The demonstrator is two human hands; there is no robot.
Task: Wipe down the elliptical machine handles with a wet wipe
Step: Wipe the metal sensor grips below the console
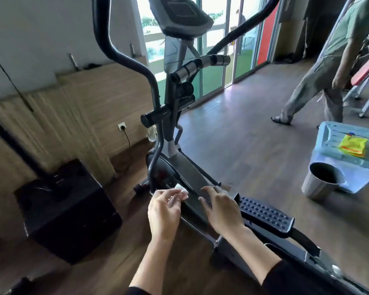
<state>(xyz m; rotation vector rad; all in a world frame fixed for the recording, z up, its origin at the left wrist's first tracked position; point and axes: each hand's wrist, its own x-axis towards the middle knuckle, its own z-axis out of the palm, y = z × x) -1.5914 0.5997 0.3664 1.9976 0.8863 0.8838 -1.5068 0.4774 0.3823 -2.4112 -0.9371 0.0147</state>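
White wet wipe [182, 190]: pinched, bunched, in left grip [164, 211]; right grip [222, 209] slack, holding nothing. Advice: unfold it, wrap left handle [101, 24], stroke top downward.

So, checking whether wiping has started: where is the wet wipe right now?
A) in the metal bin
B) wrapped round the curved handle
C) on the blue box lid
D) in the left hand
D: the left hand pinches the white wipe down low beside the elliptical's frame.

No legible text anywhere — yellow packet [352, 146] print too blurred, elliptical console [180, 12] screen unreadable
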